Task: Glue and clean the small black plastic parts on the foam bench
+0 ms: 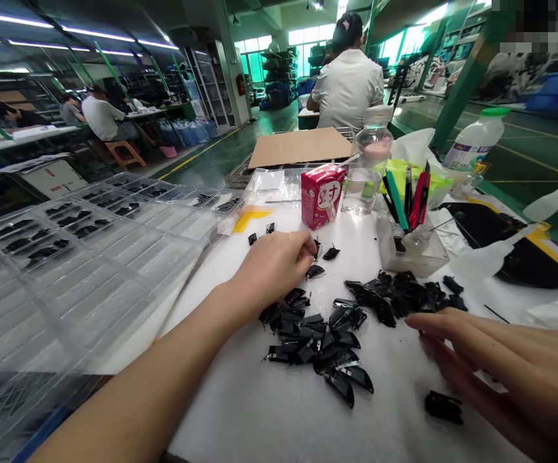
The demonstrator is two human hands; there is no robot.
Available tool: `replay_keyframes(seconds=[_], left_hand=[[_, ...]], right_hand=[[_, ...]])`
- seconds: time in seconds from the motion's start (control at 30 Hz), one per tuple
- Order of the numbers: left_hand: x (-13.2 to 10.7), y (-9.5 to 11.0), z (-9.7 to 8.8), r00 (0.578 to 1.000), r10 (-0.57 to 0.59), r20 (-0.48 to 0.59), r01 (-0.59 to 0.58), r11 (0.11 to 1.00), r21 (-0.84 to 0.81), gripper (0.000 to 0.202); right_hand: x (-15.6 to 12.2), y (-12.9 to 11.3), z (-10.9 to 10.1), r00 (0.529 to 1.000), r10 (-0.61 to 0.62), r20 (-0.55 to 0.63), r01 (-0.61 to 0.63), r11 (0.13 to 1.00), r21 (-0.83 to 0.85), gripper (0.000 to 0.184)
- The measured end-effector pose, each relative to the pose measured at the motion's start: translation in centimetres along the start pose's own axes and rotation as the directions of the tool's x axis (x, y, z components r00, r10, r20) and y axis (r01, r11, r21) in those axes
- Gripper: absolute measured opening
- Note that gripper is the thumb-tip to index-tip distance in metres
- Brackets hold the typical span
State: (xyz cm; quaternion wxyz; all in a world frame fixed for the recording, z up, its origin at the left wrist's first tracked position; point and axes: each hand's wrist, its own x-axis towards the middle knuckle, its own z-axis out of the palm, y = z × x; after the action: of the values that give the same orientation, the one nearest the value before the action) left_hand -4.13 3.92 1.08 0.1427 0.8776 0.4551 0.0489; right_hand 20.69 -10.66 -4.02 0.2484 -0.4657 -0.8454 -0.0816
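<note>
My left hand [279, 260] reaches over the white tabletop with thumb and fingers pinched together. At its fingertips is a small black plastic part [316, 249], partly hidden by them. Two similar black parts lie just beside it, one of them a curved piece [315, 272]. Below the hand spreads a loose heap of black plastic parts [307, 334], some with clear edges. My right hand [505, 366] hovers at the right, its fingers stretched and apart, near a second pile of black parts [404, 292]. A single black piece [443, 407] lies under that hand.
A clear compartment tray [134, 257] on the left holds black parts in its far cells. Behind the heaps stand a red drink carton [324, 196], a clear jar [360, 186] and a box [411, 251] of cutters. A person [350, 83] in white sits ahead.
</note>
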Motion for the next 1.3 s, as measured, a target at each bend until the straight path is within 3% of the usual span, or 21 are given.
replay_keyframes(seconds=[0.13,0.3,0.4,0.6,0.7,0.83,0.97,1.07,1.17,1.3], left_hand=[[-1.8,0.6,-1.7,0.981,0.030,0.192,-0.042,0.998,0.055,0.010],[-2.7,0.7,-1.5,0.967,0.043,0.251,-0.065,0.995,0.081,0.003],[-2.7,0.4,-1.3,0.971,0.046,0.234,-0.060,0.997,0.057,0.004],[-2.1,0.9,-2.0,0.995,0.020,0.100,-0.016,0.999,-0.040,0.016],[-2.1,2.4,-1.7,0.997,0.057,0.048,-0.043,0.967,-0.252,0.019],[-3.1,5.0,-0.1,0.979,0.172,0.113,-0.046,0.718,-0.695,0.016],[-3.7,6.4,1.3,0.966,0.176,0.189,0.090,0.460,-0.883,0.010],[-3.5,6.4,1.7,0.934,0.180,0.309,0.267,0.224,-0.937,0.012],[-3.3,6.1,1.8,0.880,0.217,0.423,0.423,0.049,-0.905,0.029],[-3.3,6.0,2.1,0.817,0.302,0.490,0.538,-0.096,-0.838,0.044]], right_hand=[[-0.4,0.4,-0.1,0.998,-0.047,0.048,0.051,0.995,-0.090,0.021],[0.4,0.3,-0.1,0.999,-0.041,0.033,0.045,0.988,-0.148,0.022],[0.4,0.4,0.0,0.998,-0.027,0.051,0.035,0.987,-0.155,0.022],[0.0,0.3,0.0,0.997,-0.054,0.052,0.059,0.994,-0.097,0.022],[0.5,-0.6,-0.4,0.999,0.034,0.028,-0.034,0.999,0.022,0.017],[1.4,-1.9,-0.7,0.971,0.207,0.121,-0.234,0.926,0.295,0.011],[1.8,-2.8,-0.9,0.936,0.271,0.224,-0.345,0.827,0.444,0.027],[2.0,-3.3,-1.2,0.871,0.424,0.247,-0.491,0.742,0.456,0.037],[2.2,-3.4,-1.8,0.793,0.529,0.302,-0.605,0.633,0.483,0.046],[2.5,-2.7,-2.3,0.788,0.482,0.383,-0.606,0.500,0.618,0.045]])
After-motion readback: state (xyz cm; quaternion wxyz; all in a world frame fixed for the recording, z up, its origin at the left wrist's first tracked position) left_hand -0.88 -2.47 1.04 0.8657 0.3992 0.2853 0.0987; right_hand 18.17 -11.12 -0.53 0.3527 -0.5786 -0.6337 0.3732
